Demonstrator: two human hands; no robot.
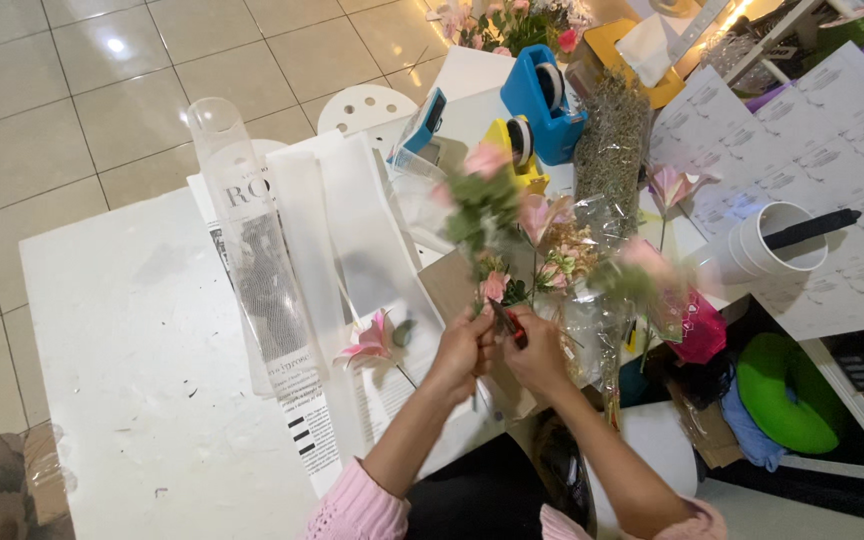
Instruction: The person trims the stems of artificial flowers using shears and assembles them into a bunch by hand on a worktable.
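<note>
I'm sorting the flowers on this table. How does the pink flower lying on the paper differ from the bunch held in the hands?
The single pink flower lies flat on the table, untouched; the bunch stands upright, gripped at its stems by the left hand and right hand. The single flower is one bloom; the bunch mixes several blooms with greenery. The bunch is blurred, the single flower sharp. Both are pink.

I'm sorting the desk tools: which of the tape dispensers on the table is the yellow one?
The yellow tape dispenser is the one nearest the flowers, just behind the pink bloom. The large blue dispenser stands behind it, and a smaller light-blue one sits to its left.
</note>
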